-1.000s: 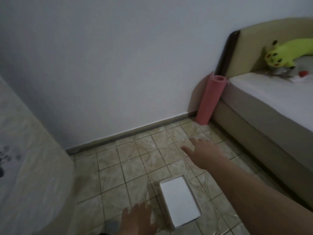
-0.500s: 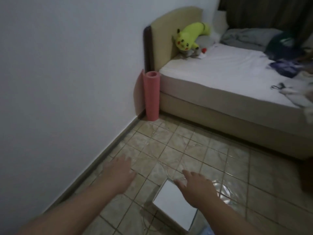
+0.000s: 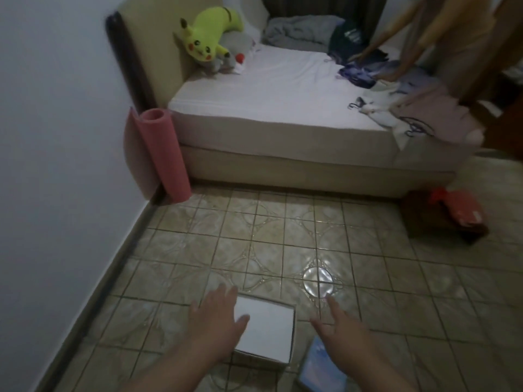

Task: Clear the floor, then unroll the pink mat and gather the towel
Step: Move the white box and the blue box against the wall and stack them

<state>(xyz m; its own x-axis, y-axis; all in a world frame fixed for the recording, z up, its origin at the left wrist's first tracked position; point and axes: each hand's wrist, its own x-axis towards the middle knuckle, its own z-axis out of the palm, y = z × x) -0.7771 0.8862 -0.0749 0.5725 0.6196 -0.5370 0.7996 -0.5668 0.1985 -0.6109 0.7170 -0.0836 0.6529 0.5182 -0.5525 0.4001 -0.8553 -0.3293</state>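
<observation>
A rolled pink mat [image 3: 162, 154] stands upright in the corner, between the wall and the bed's headboard end. On the tiled floor near me lies a white box [image 3: 267, 329]. My left hand [image 3: 215, 321] hovers over the box's left edge, fingers spread and empty. To the right of the box my right hand [image 3: 336, 332] is open, above a flat bluish item [image 3: 314, 366] lying on the floor. I cannot pick out a towel with certainty among the clothes on the bed.
A bed [image 3: 283, 108] with a white sheet fills the far side, with a yellow plush toy [image 3: 209, 38] and piled clothes [image 3: 418, 108] on it. Another person [image 3: 424, 43] leans over the bed at the far right. A red-and-brown bundle [image 3: 452, 216] lies on the floor by the bed's foot.
The view has swung right, bringing the whole bed and another person into sight. My hands have moved to either side of the white box, and a bluish flat item now shows under the right one.
</observation>
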